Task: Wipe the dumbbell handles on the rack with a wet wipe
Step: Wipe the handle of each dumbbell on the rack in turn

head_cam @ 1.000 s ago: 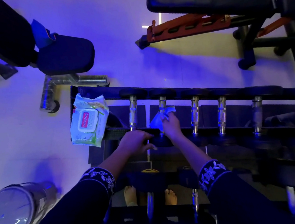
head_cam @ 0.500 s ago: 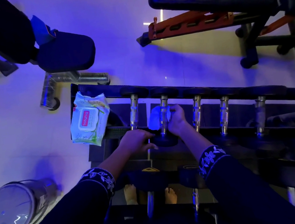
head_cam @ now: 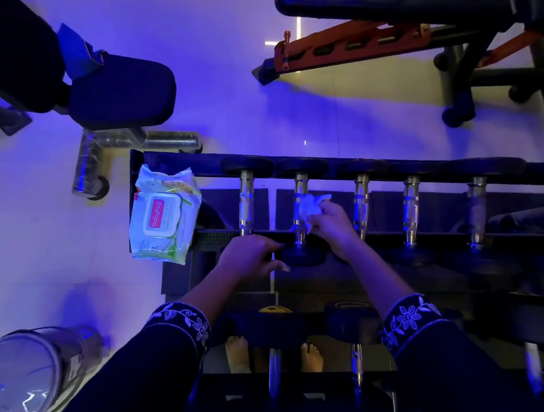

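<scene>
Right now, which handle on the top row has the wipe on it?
The second handle from the left: the right hand holds the wipe against it. The other handles in that row are bare.

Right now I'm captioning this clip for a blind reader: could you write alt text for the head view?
A person's right hand holds a wet wipe against the second dumbbell handle from the left on a rack, while the left hand rests on the near end of the neighbouring dumbbell. A wipes pack lies on the rack's left end, under blue light.
</scene>
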Tool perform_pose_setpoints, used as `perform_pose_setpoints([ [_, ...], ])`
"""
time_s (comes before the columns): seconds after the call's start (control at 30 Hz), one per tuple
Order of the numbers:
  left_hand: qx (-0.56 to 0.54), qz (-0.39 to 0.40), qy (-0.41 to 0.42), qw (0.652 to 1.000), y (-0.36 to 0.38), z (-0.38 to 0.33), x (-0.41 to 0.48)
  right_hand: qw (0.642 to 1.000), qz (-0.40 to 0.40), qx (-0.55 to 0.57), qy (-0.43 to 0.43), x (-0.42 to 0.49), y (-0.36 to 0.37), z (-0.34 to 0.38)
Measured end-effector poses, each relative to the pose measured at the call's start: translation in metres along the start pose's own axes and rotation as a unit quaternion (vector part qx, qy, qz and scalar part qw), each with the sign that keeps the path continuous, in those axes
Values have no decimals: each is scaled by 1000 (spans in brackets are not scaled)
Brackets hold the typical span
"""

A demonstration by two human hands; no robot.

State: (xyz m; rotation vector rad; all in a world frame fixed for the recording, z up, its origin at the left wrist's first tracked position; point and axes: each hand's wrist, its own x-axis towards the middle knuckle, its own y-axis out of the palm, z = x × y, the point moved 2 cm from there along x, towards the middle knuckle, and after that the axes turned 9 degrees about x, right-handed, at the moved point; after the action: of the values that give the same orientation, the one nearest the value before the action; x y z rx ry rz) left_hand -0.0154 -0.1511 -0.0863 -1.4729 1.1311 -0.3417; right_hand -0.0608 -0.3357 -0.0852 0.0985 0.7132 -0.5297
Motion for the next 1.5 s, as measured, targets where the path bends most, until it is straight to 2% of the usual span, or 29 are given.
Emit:
perform_pose_setpoints([
  [0.1, -4, -1, -1, 1000, -1, 0, -1, 981, -90, -126, -120, 2, 0, 15],
  [0.17, -12, -3, -1, 1000, -2, -1, -1, 949, -141, -182, -214, -6, 8, 19],
  [0.23, -6, -2, -2, 1000, -3, -1, -1, 921, -161, -244, -259, -18, 18, 13],
  [0.47, 4, -3, 1, 1000, -2, 0, -1, 899, -45, -329, -284, -47, 27, -26],
  [0.7, 13, -1, 3, 1000, -4, -1, -2, 919, -128, -228, -296, -13, 16, 12],
  [0.93, 17, -6, 9, 1000, 0, 1, 0, 933, -162, -195, -256, -38, 17, -18],
  [1.03, 8, -14, 12, 1000, 1, 2, 0, 940, -223, -139, -217, -9, 15, 10],
  [1.1, 1, -17, 13, 1000, 1, 2, 0, 954, -229, -87, -171, 15, 14, 33],
  [1.2, 5, -17, 10, 1000, 1, 1, 0, 985, -150, 39, -77, 28, 17, 31],
  [1.37, 2, -26, 9, 1000, 2, 1, 0, 997, 28, 58, 46, 7, 4, -4],
  [1.43, 5, -24, 12, 1000, 2, 1, 0, 995, 48, 64, 59, 22, 1, 12],
  [1.5, 8, -14, 14, 1000, 2, 1, 0, 990, 29, 119, 65, 38, 3, 29],
])
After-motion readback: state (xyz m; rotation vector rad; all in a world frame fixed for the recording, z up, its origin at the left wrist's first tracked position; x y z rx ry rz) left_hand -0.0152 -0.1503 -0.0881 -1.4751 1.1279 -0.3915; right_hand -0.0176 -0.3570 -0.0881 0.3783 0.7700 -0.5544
